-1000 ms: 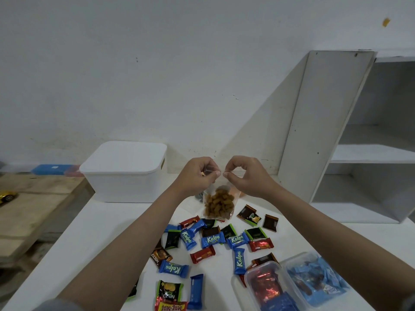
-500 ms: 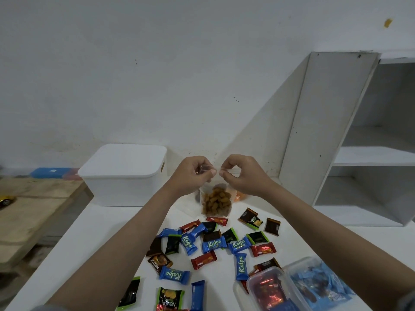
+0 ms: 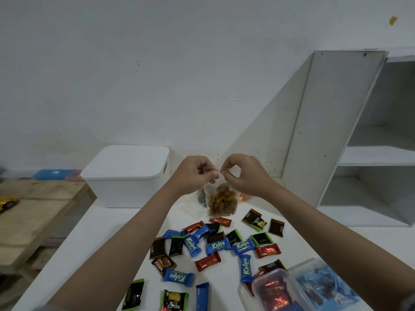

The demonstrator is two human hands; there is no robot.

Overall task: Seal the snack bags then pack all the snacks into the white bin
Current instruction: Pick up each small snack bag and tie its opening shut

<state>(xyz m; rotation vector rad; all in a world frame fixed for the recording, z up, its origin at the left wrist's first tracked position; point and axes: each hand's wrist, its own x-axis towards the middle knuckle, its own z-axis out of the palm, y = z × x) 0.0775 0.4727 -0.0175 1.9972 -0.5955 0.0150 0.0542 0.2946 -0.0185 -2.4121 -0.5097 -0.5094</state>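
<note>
While most of the view is taken up by a bare white wall, a white table [image 3: 74,248] is seen below it, running from near to far. One white shelf unit [image 3: 350,135] stands at the far right. One white bin [image 3: 128,176], covered by its lid, is set at the far left of the table, well apart from the snacks. Beyond the table's left edge a wooden bench [image 3: 33,212] is seen, with a yellow toy car [image 3: 6,203] on it. Two clear tubs are placed at the near right: one lidded tub [image 3: 275,290] with red sweets and one tub of blue wrappers [image 3: 323,286] just beside it. One clear snack bag [image 3: 221,202] holding brown pieces is held up above the table's middle. Its top edge is pinched between thumb and curled fingers of the left hand [image 3: 194,175] and likewise of the right hand [image 3: 244,173], the two almost touching. The bag's upper part is hidden by the hands. Behind it, parts of other bags are glimpsed, too covered to count. On the table near the bag, loose wrapped sweets [image 3: 217,245] are scattered: about seven blue ones, about five red, and roughly ten dark ones, some overlapping.
</note>
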